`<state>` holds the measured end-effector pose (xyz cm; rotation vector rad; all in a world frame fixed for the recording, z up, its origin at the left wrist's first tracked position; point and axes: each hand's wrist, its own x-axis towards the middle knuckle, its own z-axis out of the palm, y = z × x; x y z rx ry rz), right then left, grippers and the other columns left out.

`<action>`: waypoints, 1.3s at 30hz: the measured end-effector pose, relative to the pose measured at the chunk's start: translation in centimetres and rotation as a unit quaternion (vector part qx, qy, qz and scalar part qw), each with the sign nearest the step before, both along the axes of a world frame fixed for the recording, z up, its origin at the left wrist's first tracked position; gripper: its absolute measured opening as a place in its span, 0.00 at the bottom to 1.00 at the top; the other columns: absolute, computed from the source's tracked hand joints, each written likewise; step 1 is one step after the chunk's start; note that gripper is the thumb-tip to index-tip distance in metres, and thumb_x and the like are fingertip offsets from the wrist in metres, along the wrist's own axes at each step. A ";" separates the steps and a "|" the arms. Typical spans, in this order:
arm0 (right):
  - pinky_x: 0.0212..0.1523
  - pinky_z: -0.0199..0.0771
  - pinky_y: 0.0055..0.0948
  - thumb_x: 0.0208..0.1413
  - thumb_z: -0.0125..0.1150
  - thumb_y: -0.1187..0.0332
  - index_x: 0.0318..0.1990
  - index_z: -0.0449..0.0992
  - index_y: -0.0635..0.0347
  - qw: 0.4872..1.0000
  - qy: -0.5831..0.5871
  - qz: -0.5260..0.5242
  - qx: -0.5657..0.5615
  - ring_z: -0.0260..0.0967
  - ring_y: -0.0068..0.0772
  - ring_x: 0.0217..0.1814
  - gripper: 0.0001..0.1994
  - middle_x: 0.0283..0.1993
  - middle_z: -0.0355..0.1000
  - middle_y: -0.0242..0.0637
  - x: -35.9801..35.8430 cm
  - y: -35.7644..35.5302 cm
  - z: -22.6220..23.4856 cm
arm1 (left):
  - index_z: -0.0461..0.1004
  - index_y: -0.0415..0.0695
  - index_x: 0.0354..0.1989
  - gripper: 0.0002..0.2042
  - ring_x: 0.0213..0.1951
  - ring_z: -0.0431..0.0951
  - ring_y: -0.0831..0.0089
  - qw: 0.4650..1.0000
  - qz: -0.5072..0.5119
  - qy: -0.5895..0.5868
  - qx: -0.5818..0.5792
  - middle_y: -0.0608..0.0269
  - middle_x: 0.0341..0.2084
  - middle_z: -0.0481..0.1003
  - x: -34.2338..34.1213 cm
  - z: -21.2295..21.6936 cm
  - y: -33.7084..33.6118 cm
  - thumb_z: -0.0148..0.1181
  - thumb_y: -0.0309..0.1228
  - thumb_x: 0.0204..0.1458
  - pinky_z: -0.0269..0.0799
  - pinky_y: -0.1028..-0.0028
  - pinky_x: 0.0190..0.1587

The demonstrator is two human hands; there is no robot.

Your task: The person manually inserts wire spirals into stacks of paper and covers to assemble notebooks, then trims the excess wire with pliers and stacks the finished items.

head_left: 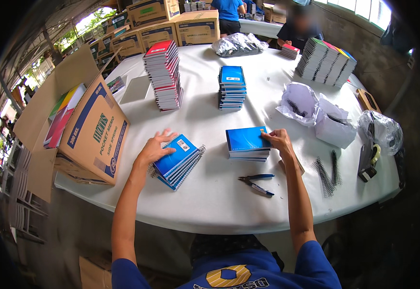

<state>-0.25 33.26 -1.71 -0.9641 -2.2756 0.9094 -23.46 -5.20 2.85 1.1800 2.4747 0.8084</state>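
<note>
My left hand (157,147), fingers spread, rests at the upper left of a fanned stack of blue spiral notebooks (180,153). To its right is a second, neater stack, topped by a blue notebook (245,138) whose right edge my right hand (280,141) pinches, thumb on the cover. Whether that notebook is lifted off the ones beneath, I cannot tell. Blue-handled cutting pliers (257,184) lie on the white table just in front of this stack. A small brown piece (292,166) lies partly hidden under my right forearm.
Behind stand tall stacks of red (164,74) and blue notebooks (232,86). An open carton (94,130) sits left. Rightward are paper-lined containers (299,103) with black coils, loose wire coils (328,176) and a tape dispenser (367,164). Another person (299,31) sits across the table (210,207).
</note>
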 end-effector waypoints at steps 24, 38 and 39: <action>0.51 0.69 0.23 0.50 0.72 0.73 0.53 0.72 0.62 0.734 0.333 0.230 -0.546 0.67 0.22 0.53 0.23 0.47 0.72 0.33 10.4 -19.8 1.9 | 0.65 0.54 0.63 0.30 0.67 0.60 0.59 0.570 0.011 -0.543 0.617 0.58 0.63 0.65 23.1 -4.6 6.4 0.65 0.43 0.51 0.57 0.51 0.68; 0.43 0.69 0.25 0.56 0.61 0.77 0.44 0.71 0.63 0.918 0.181 0.259 -0.240 0.71 0.28 0.39 0.10 0.36 0.74 0.36 11.0 -21.0 -3.7 | 0.30 0.42 0.74 0.65 0.74 0.41 0.56 0.914 0.079 -0.081 0.389 0.42 0.72 0.42 22.0 -6.4 1.6 0.65 0.65 0.36 0.39 0.59 0.72; 0.44 0.69 0.26 0.56 0.61 0.78 0.45 0.70 0.62 0.920 0.185 0.268 -0.219 0.71 0.31 0.40 0.11 0.38 0.74 0.39 11.1 -20.8 -4.3 | 0.34 0.38 0.73 0.60 0.74 0.41 0.52 0.927 0.057 0.016 0.370 0.43 0.72 0.43 22.1 -5.0 2.0 0.62 0.63 0.43 0.41 0.54 0.71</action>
